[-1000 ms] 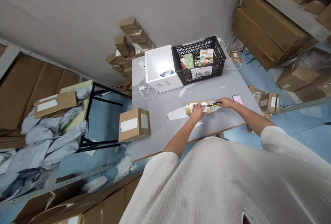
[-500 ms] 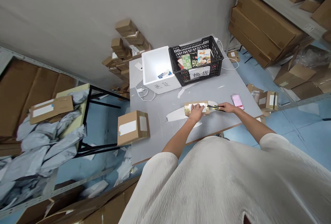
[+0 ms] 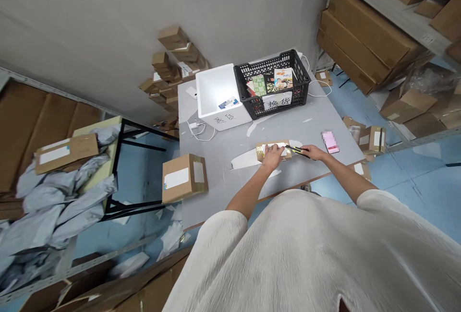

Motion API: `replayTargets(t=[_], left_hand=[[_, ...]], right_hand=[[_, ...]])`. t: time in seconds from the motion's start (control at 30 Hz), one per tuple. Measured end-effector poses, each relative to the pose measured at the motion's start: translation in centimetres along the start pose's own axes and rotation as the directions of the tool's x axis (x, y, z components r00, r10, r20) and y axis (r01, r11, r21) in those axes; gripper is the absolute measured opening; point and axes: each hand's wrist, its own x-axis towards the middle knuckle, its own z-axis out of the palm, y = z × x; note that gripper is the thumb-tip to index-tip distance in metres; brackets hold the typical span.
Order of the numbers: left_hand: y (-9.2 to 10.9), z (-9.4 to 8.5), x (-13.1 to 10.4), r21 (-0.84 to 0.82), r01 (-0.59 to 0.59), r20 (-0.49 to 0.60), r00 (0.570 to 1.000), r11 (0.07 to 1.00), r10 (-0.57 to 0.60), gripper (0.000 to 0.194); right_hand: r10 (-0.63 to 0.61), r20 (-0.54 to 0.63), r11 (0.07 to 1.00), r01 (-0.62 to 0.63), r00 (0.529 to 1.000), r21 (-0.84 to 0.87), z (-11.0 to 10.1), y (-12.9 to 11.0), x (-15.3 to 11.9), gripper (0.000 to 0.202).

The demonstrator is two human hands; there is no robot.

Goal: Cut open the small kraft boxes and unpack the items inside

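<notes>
A small cardboard box with a white label and shiny tape lies on the grey table near its front edge. My left hand rests over the box's top, fingers bent and holding it in place. In my right hand is a yellow-and-black utility knife, gripped by its handle. The knife's tip touches or hovers just over the box's right end, beside my left fingertips; exact contact cannot be made out. White paper scraps lie around and under the box.
Behind stand a white bin and a black crate holding packets. A phone lies to the right. A larger carton sits at the table's left edge. Grey parcels and shelved cartons flank the table.
The knife in my right hand has moved left, its tip now over the box's label side near my left fingers. My left hand stays on the box. The view has shifted slightly.
</notes>
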Motion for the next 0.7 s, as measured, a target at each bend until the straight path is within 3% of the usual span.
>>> replayTargets(t=[0.27,0.4,0.53,0.7], left_hand=[[0.1,-0.1,0.2,-0.035,0.018,-0.016,1.0,0.999,-0.019,0.046],[0.0,-0.5,0.3,-0.069,0.016,-0.006,1.0,0.998,-0.016,0.049],[-0.4,-0.7,0.5,-0.15,0.001,-0.074,0.997,0.989,-0.012,0.065],[-1.0,-0.8,1.4,-0.202,0.104,-0.1,0.987,0.974,-0.126,0.051]], right_hand=[[-0.008,0.014,0.998,0.007,1.0,0.064,0.5,0.9,-0.2,0.038],[-0.007,-0.074,0.991,0.017,0.997,0.136,1.7,0.8,0.1,0.038],[0.023,-0.204,0.987,0.01,0.979,0.163,1.4,1.3,-0.8,0.039],[0.004,-0.28,0.992,0.031,0.96,0.119,1.2,0.8,-2.0,0.034]])
